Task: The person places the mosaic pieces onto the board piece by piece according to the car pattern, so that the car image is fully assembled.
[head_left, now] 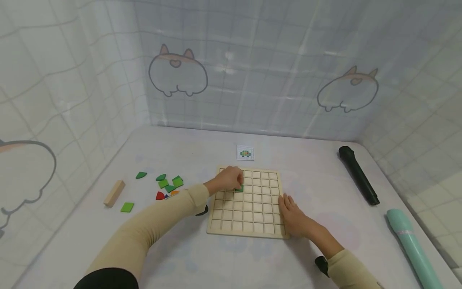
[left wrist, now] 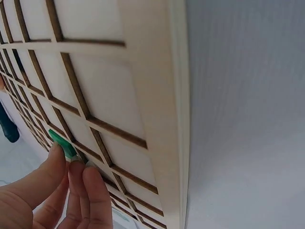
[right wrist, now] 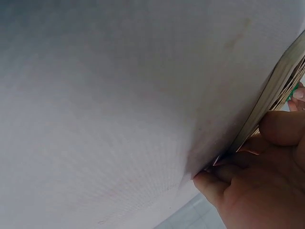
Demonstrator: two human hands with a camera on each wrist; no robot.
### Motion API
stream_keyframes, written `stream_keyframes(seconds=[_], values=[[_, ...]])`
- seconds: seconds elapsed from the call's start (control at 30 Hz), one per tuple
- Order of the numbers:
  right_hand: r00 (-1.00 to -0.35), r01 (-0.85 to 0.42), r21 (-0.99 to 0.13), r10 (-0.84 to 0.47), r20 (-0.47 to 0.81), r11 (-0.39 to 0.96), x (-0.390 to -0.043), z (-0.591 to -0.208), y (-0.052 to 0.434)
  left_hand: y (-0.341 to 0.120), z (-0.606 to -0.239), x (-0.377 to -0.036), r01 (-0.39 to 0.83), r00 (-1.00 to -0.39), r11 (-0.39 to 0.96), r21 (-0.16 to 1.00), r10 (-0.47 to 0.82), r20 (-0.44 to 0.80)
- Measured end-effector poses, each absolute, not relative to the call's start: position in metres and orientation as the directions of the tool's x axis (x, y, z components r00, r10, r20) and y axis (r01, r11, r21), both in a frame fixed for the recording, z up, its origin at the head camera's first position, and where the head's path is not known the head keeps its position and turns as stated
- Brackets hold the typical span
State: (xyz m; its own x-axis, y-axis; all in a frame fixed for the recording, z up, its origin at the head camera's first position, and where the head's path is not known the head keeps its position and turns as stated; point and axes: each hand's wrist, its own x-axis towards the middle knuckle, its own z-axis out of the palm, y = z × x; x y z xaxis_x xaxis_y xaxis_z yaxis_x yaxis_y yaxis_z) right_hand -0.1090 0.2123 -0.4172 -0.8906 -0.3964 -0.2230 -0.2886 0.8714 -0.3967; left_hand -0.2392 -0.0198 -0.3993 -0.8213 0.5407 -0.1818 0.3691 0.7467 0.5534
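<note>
A square wooden grid board (head_left: 249, 231) lies flat on the table. Over its upper left part, my left hand (head_left: 229, 179) pinches a small green tile (left wrist: 61, 142) between thumb and fingertips. In the left wrist view the tile is tilted against the board's dividers, and the fingers partly cover it. My right hand (head_left: 293, 216) rests along the board's right edge, its fingers stretched out beside the frame. The right wrist view shows the right thumb (right wrist: 282, 128) at the board's edge and the other fingers low against the table.
Left of the board lie several green pieces (head_left: 163, 183), a red piece (head_left: 160, 196) and a lone green square (head_left: 127, 207). A wooden block (head_left: 114, 193) is farther left. Behind the board sits a picture card (head_left: 245, 153). A black microphone-shaped object (head_left: 359, 175) and a mint-green cylinder (head_left: 413, 247) lie right.
</note>
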Motion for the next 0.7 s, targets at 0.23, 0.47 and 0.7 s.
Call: stream_keyframes(seconds=[0.23,0.47,0.7], values=[[-0.890,-0.301,-0.367,-0.397,-0.223,0.880,-0.108,-0.415,0.212,-0.029,-0.393,-0.233,0.407,-0.821,0.751,0.520,0.550,-0.153],[-0.885,-0.316,-0.374,-0.413,-0.214,0.872,-0.108,-0.414,0.212,-0.054,-0.379,-0.227,0.425,-0.809,0.768,0.480,0.559,-0.179],[-0.883,-0.316,-0.385,-0.417,-0.214,0.867,-0.108,-0.415,0.214,-0.110,-0.358,-0.221,0.378,-0.827,0.806,0.455,0.515,-0.226]])
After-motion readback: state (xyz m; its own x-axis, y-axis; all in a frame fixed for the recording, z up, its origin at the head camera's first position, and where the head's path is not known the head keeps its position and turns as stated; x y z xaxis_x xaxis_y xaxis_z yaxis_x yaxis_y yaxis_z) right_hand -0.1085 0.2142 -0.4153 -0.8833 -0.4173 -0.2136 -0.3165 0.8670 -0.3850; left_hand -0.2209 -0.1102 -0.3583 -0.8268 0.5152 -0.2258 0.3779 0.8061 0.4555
